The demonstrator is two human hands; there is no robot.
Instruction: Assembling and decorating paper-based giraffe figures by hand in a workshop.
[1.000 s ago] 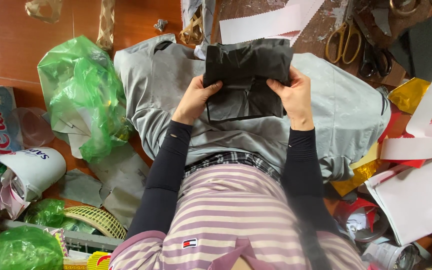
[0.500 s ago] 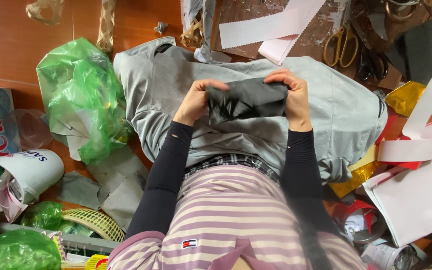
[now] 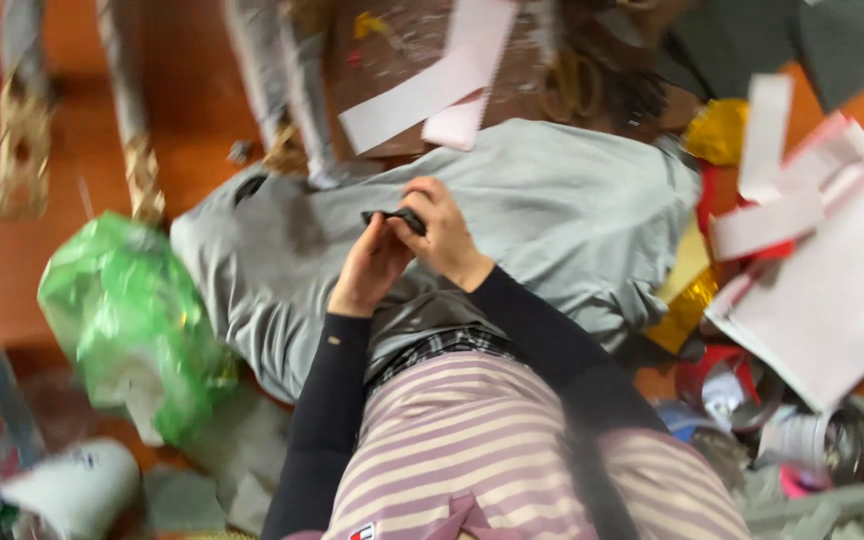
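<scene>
Though blurred, cluttered orange floor (image 3: 12, 290)

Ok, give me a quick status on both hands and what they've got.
Left hand and right hand together, pinching a small dark folded piece. Held above the grey cloth. Green plastic bag off to the side, nothing between the hands.

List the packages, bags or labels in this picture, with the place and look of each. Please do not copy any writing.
Green plastic bag: left of the grey cloth, crumpled, shiny, translucent.
Gold foil wrapper: upper right, crinkled, yellow.
White package: bottom left corner, rounded, blurred, with a small dark mark.
Small logo patch: bottom edge, on the striped garment, red, white and dark.
</scene>
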